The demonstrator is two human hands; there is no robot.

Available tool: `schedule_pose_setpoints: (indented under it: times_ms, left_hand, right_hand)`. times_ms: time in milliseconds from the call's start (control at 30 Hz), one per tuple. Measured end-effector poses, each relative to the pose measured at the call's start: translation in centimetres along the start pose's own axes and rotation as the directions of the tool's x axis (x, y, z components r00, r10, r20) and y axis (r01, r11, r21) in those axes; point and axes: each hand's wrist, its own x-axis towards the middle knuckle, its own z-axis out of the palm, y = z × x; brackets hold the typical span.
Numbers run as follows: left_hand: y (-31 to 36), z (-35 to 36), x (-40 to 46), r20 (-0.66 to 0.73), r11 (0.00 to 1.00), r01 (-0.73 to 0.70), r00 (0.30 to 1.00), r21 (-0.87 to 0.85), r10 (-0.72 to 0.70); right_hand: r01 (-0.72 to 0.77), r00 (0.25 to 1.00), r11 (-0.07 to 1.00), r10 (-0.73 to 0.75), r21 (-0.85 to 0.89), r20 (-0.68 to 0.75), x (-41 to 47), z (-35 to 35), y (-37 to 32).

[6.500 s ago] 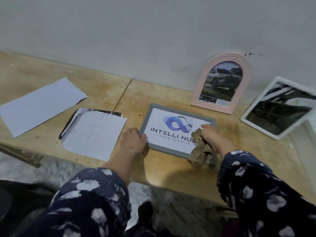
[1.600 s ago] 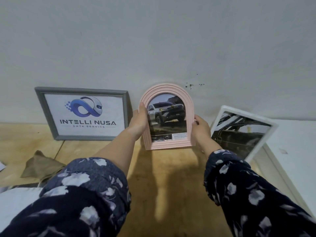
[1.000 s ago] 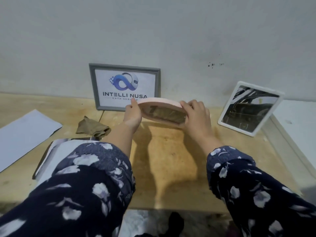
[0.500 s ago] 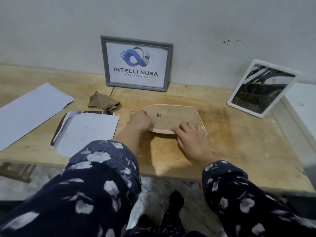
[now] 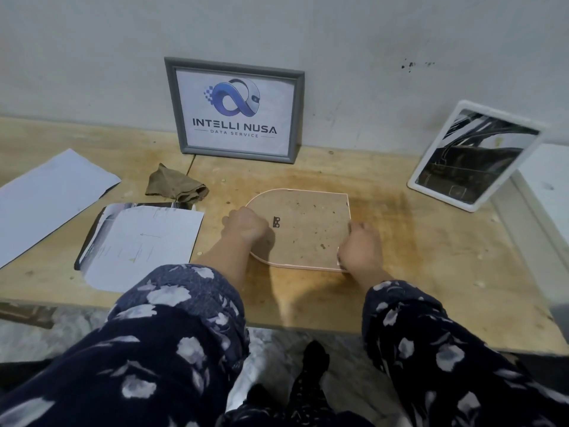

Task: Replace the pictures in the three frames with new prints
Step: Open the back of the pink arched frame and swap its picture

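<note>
Pink arched frame (image 5: pixel 303 229) lies face-down before the grey frame (image 5: pixel 235 109). Left hand (image 5: pixel 246 224) and right hand (image 5: pixel 360 249) curl at its edges; hold unclear. Prying risks snapped tabs.

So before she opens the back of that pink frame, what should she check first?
1. Pink frame lies face down, brown backing up, flat on the table: ok.
2. Frame is steadied: left hand rests on its rounded end, right hand at its straight end: ok.
3. Tabs holding the backing are released: cannot tell, too small to see and partly under the hands.
4. New print within reach: sheets of paper lie to the left, but which one fits this frame: cannot tell.
5. Cloth nearby for wiping: ok.
6. Grey frame and white frame lean clear of the work area: ok.
</note>
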Motion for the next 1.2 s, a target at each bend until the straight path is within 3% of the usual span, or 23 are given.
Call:
schedule_pose_setpoints:
  times_ms: [67,333,467,667,800,967,1200]
  left_hand:
    - [0.6,-0.1,0.4,0.001,0.993,0.050,0.999,-0.106,-0.050]
    - [1.8,0.0,1.3,0.092,0.955,0.155,0.986,-0.252,-0.136]
    - [2.0,1.5,0.9,-0.009,0.982,0.154,0.988,-0.109,-0.155]
    - [1.4,3.1,0.4,-0.064,0.988,0.152,0.986,-0.027,-0.153]
    - [1.5,3.2,0.5,-0.036,0.981,0.160,0.986,-0.112,-0.165]
    - [1.2,2.1,1.9,0.052,0.881,0.241,0.969,-0.407,-0.241]
    - [1.9,1.2,2.3,0.120,0.906,0.259,0.965,-0.336,-0.232]
  right_hand:
    - [-0.157,0.984,0.978,0.144,0.139,0.104,1.0,-0.6,0.0]
    - [-0.286,0.954,0.872,0.220,0.396,0.205,2.8,-1.6,1.1]
    - [-0.321,0.943,0.853,0.245,0.412,0.227,3.5,-1.5,1.6]
    - [-0.335,0.937,0.864,0.264,0.377,0.226,3.8,-1.2,1.5]
    - [-0.354,0.930,0.856,0.282,0.377,0.234,3.9,-1.2,1.4]
    - [-0.387,0.914,0.840,0.297,0.380,0.275,3.8,-1.4,1.3]
    - [-0.449,0.885,0.788,0.325,0.422,0.334,3.8,-1.9,1.1]
